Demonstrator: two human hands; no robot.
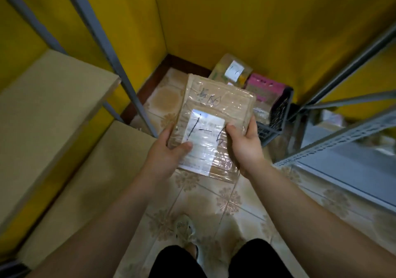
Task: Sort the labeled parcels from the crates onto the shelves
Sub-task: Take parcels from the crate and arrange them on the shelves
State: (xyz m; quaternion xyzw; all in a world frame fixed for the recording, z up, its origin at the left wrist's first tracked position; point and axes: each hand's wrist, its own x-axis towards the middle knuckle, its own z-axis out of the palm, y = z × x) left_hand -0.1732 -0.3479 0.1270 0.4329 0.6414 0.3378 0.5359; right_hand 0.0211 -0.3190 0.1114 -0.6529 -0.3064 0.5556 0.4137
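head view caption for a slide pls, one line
Left hand and right hand hold a tape-wrapped brown parcel, label up, above the tiled floor, with a dark crate beyond it.

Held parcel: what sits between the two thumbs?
A white label with black handwriting, taped on the parcel held by left hand and right hand; head view.

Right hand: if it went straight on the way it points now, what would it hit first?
The right hand grips the taped parcel, so that comes first. Carried along with it, the line runs roughly toward the black crate on the floor, which likely lies lower; depth is unclear.
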